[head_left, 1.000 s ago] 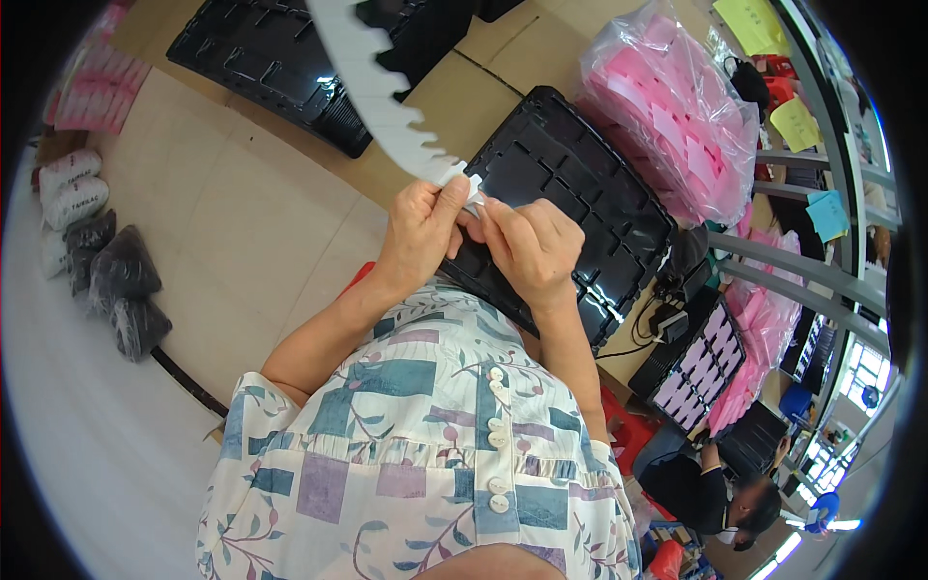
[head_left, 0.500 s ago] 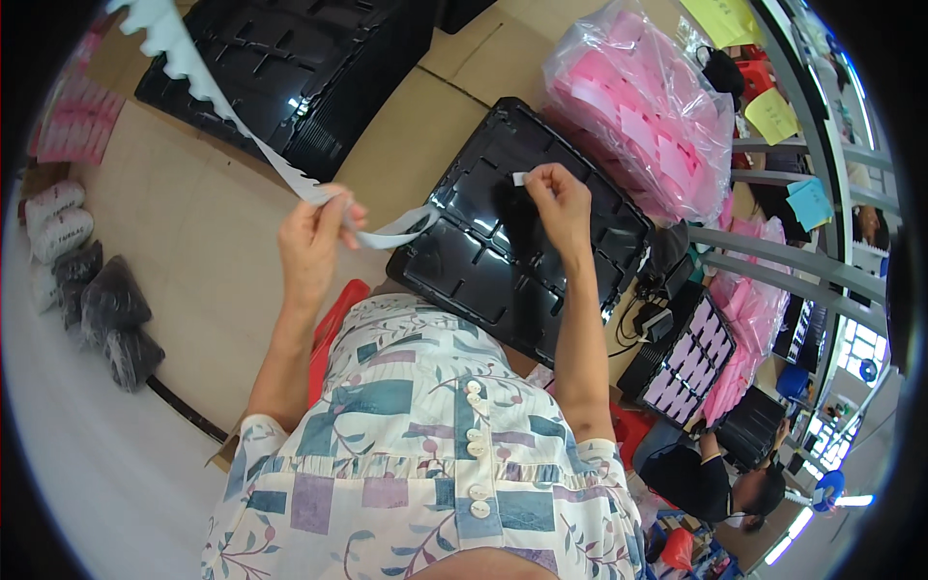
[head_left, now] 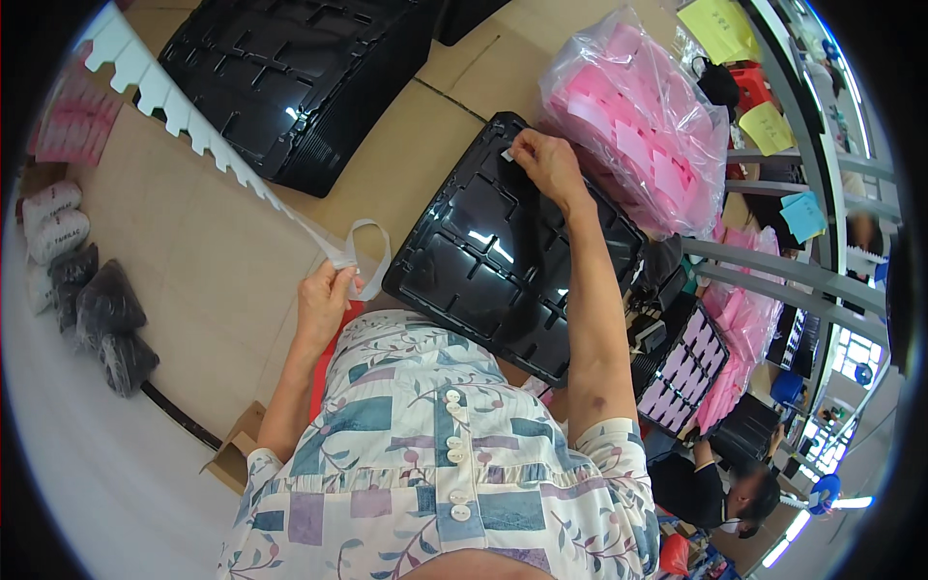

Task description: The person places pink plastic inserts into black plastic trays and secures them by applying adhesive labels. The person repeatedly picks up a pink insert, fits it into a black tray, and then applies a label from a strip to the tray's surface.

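Note:
My left hand (head_left: 327,296) is closed on a long white strip (head_left: 198,124) with one toothed edge. The strip stretches from the fingers up to the far left, and its other end curls in a loop beside the hand. In front of me lies a black plastic tray (head_left: 452,282) with moulded compartments, set at a slant. Over its far corner, my right hand (head_left: 549,166) pinches a small white piece (head_left: 507,155), perhaps a sticker, at the tray's surface. Whether the piece touches the tray I cannot tell.
A stack of black trays (head_left: 290,82) stands far left. Pink pieces fill a clear plastic bag (head_left: 633,126) beyond my tray. Right of it are grey metal bars (head_left: 773,266) and a tray of pink pieces (head_left: 684,372). A co-worker (head_left: 691,488) sits lower right. Black bags (head_left: 111,304) lie left.
My right hand has moved away and left with the white piece, to the tray's far corner. My left hand has come nearer to me with the strip, whose loop has shifted off the tray.

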The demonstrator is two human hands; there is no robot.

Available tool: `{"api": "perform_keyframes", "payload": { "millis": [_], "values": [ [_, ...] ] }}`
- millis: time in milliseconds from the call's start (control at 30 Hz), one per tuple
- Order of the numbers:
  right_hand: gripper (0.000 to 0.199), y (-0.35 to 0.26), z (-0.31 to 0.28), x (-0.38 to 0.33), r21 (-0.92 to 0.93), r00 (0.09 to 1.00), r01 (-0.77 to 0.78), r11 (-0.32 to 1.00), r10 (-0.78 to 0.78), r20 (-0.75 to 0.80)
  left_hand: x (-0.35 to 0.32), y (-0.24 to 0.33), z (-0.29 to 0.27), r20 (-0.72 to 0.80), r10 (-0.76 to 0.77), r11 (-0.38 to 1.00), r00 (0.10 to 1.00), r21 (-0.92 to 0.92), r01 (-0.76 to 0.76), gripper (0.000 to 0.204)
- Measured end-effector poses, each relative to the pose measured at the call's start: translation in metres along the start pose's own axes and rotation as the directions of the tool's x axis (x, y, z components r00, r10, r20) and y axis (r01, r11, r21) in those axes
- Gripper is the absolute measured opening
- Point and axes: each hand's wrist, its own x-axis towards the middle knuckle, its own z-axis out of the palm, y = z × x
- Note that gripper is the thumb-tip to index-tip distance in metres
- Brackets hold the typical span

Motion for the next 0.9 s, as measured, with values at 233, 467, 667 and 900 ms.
{"api": "perform_keyframes", "payload": {
  "millis": [233,467,667,900],
  "values": [
    [0.018,0.005,0.004,0.008,-0.165,0.999,0.011,0.986,-0.019,-0.046,0.006,0.015,0.014,0.078,-0.014,1.000,0.997,-0.006,0.015,0.016],
    [0.019,0.008,0.011,0.009,-0.178,0.994,-0.059,0.982,0.041,-0.104,0.012,0.029,0.028,0.100,0.134,0.990,0.986,0.021,-0.137,0.016],
    [0.015,0.012,0.020,0.013,-0.314,0.991,0.024,0.949,-0.063,-0.116,0.015,0.050,0.037,0.147,0.150,0.988,0.978,0.020,-0.154,0.016],
    [0.015,0.019,0.027,0.020,-0.414,0.959,0.193,0.890,-0.259,-0.110,0.025,0.054,0.049,0.175,0.329,0.934,0.928,0.082,-0.347,0.016]
  ]
}}
